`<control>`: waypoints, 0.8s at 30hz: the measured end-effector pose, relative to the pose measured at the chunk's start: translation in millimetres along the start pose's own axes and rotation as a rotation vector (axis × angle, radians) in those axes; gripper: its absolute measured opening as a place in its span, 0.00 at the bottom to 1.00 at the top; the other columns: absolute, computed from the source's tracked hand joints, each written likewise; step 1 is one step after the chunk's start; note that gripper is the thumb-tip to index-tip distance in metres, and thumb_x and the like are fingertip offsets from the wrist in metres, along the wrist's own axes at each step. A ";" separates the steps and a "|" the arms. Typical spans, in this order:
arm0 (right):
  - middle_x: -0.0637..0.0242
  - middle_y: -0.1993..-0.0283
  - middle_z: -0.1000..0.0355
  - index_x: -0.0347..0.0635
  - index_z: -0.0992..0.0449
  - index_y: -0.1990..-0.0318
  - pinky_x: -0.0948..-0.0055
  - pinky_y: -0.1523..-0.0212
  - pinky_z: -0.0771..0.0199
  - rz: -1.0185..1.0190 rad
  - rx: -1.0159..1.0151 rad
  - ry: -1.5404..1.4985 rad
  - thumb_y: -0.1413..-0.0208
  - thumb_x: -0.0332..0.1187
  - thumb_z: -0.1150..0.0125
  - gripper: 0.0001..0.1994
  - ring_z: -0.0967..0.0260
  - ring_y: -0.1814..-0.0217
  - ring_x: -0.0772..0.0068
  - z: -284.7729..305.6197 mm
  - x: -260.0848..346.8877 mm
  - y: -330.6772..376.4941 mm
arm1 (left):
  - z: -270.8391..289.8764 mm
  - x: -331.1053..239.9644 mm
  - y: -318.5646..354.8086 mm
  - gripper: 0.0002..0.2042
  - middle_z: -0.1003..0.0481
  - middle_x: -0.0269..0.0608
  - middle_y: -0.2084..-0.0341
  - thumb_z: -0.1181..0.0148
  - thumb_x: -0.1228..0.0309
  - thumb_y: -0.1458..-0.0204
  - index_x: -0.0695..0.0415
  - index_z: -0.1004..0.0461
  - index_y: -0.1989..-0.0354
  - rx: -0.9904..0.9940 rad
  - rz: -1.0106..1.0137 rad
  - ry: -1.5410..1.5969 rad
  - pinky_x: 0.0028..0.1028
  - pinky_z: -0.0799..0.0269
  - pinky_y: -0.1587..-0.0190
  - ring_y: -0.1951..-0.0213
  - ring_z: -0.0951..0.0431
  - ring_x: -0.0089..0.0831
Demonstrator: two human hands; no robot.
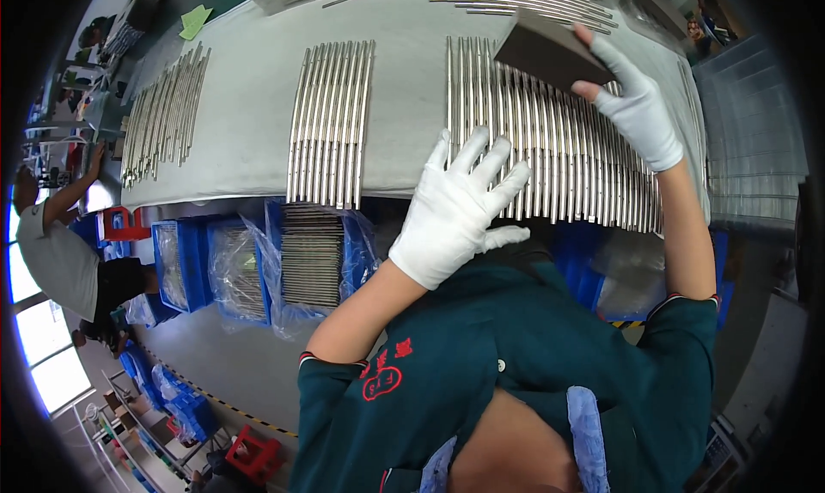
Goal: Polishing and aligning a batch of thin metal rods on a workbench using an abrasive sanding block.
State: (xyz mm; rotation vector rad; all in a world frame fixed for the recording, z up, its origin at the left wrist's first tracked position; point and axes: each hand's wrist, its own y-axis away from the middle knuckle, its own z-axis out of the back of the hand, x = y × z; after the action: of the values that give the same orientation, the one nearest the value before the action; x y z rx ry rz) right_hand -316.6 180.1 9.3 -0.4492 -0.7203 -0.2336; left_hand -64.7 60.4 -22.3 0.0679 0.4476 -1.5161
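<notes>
While your left hand [455, 205] lies flat with its white-gloved fingers spread wide on the big row of metal rods [567, 145], gripping nothing, your right hand [632, 98] pinches a dark brown sanding block [550, 51] between thumb and fingers, closed around its right end. The block is a flat rectangle, matte brown, one paler face; it sits tilted over the far end of that same row, touching or just above the rods, cannot tell which.

Rod groups on the grey table [249, 124]: four. The big row under your hands has too many to count, dozens lying side by side. The middle group [331, 119] has roughly fourteen. The left group [163, 115] is about a dozen, fanned slightly. A loose bunch [524, 3] lies at the far edge, beside the block. All rods are thin, shiny silver, straight, running away from you.

Below the table edge: three blue bins [258, 270] lined with clear plastic, the nearest showing stacked rods. One other person [60, 252] in a grey shirt stands at far left, arm raised.
</notes>
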 end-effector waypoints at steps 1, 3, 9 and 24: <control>0.67 0.39 0.27 0.54 0.32 0.35 0.73 0.42 0.29 -0.092 -0.094 -0.110 0.48 0.28 0.32 0.31 0.29 0.41 0.75 5.4 -4.4 4.5 | -2.5 -1.6 -1.3 0.37 0.33 0.47 0.42 0.28 0.55 0.63 0.49 0.32 0.40 -0.005 -0.002 -0.039 0.53 0.43 0.37 0.38 0.36 0.50; 0.67 0.39 0.28 0.54 0.32 0.35 0.73 0.40 0.31 -0.062 -0.117 -0.013 0.48 0.28 0.32 0.31 0.29 0.40 0.74 10.9 -4.8 13.0 | -9.2 -3.0 -2.7 0.42 0.31 0.40 0.44 0.26 0.66 0.71 0.48 0.34 0.39 -0.070 0.009 -0.053 0.50 0.41 0.37 0.40 0.34 0.46; 0.67 0.38 0.28 0.54 0.31 0.35 0.73 0.37 0.33 -0.109 -0.090 0.067 0.50 0.27 0.31 0.32 0.31 0.38 0.72 13.5 -3.1 30.1 | -20.2 6.5 -1.0 0.36 0.31 0.38 0.46 0.29 0.65 0.67 0.48 0.32 0.41 -0.135 -0.089 -0.148 0.52 0.37 0.41 0.42 0.32 0.44; 0.69 0.39 0.28 0.50 0.29 0.38 0.70 0.36 0.30 0.001 0.188 0.062 0.49 0.18 0.37 0.29 0.31 0.37 0.70 14.7 -5.8 9.7 | -18.5 9.4 -2.2 0.26 0.29 0.37 0.49 0.36 0.62 0.57 0.42 0.29 0.45 -0.167 -0.128 -0.095 0.59 0.35 0.46 0.44 0.29 0.45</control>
State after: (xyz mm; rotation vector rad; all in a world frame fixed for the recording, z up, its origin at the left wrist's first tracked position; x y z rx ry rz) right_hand -326.0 195.8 12.1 -0.2627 -0.6738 -0.1761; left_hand -71.3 57.3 -41.7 -0.1658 0.5087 -1.5941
